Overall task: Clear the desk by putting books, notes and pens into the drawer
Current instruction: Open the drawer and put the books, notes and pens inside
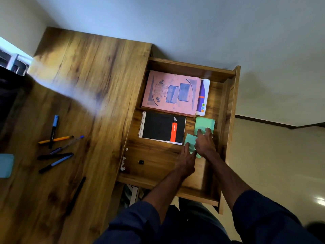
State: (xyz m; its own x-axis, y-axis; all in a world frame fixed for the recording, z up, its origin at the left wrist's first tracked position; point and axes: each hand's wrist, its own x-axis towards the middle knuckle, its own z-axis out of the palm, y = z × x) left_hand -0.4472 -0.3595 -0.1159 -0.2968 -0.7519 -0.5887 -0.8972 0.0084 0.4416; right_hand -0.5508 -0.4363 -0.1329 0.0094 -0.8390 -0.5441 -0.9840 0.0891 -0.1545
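The wooden drawer (158, 180) stands pulled open to the right of the desk. Inside lie a pink book (171, 92) over a white and purple booklet (204, 95), a black spiral notepad (162, 128), and two green note pads. My right hand (204, 142) rests with its fingers spread on the farther green pad (204, 123). My left hand (187, 158) lies flat on the nearer green pad (190, 140). Several pens (56, 147) lie scattered on the desk top (88, 85) at the left, and one black pen (78, 191) lies apart, closer to me.
A light blue flat object (6, 165) sits at the desk's left edge. A small black item (140, 162) and white scraps (124, 164) lie on the drawer's floor near its left wall. Pale floor tiles (272, 164) extend to the right of the drawer.
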